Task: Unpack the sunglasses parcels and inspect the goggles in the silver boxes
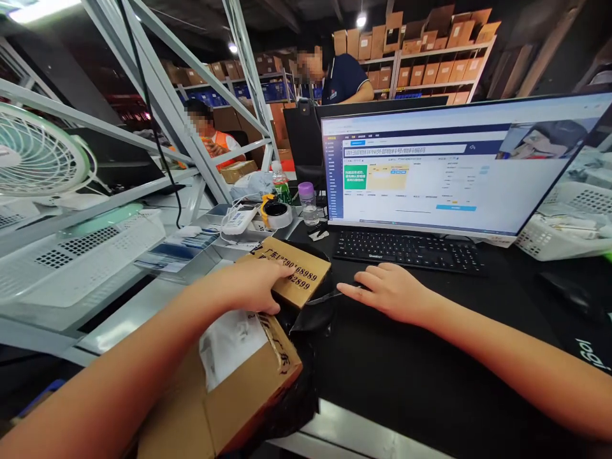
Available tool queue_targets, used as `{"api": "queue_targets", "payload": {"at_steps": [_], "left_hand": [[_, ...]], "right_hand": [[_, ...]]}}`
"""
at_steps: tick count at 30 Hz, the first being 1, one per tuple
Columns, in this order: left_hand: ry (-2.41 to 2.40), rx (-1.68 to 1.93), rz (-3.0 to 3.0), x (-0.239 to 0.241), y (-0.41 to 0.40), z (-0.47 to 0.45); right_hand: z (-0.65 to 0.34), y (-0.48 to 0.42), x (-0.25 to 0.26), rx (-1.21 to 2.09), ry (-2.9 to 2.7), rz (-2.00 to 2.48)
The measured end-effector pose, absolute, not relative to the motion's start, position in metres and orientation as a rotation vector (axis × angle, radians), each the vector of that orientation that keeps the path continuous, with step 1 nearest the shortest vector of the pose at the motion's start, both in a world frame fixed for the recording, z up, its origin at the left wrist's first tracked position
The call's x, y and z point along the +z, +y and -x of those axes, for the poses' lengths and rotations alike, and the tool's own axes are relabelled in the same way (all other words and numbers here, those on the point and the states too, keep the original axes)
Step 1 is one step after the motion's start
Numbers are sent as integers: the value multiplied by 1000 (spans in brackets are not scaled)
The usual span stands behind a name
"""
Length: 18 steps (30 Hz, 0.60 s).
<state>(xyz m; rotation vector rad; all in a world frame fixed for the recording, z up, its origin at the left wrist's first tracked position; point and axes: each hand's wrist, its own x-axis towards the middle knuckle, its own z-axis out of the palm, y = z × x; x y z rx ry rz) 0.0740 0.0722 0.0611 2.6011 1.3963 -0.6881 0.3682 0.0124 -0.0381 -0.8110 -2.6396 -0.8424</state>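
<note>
My left hand (255, 285) grips the left side of a small taped cardboard box (306, 271), fingers across its top and thumb at its near edge. Black Chinese characters and numbers are printed on the tape. Beneath my left forearm stands a larger cardboard box (239, 408), with clear plastic and something white (234, 344) in its opening. Crumpled black plastic (313, 315) lies beside and under the small box. My right hand (389, 293) hovers over or rests on the black desk, index finger stretched towards the box, the others loosely bent, nothing visible in it.
A monitor (411, 172) stands behind a black keyboard (406, 250); a mouse (568, 293) lies right. Behind the boxes are a tape roll (278, 213), a purple-capped bottle (308, 203) and a green-labelled bottle (281, 185). A fan (38, 150) stands left. Two people work beyond.
</note>
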Motion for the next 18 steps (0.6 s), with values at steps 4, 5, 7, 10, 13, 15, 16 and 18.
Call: {"api": "queue_targets", "payload": {"at_steps": [4, 5, 7, 10, 13, 15, 16, 18], "left_hand": [[1391, -701, -2614, 57, 73, -73], [1393, -705, -2614, 56, 73, -72], [1389, -709, -2613, 53, 75, -69], [1388, -704, -2602, 52, 77, -67], [1407, -653, -2595, 52, 72, -68], [1452, -591, -2600, 53, 64, -69], [1487, -570, -2604, 54, 59, -69], [1532, -562, -2626, 55, 50, -68]], "right_hand": [[-372, 18, -41, -931, -2588, 770], [-376, 20, -42, -945, -2579, 781], [-388, 25, -44, -971, -2561, 868], [-414, 35, -48, -966, -2468, 1285], [-432, 42, -47, -681, -2250, 1696], [-425, 47, -37, -369, -2103, 1709], [-415, 49, -28, -224, -2062, 1650], [-381, 58, -5, 6, -2095, 1473]]}}
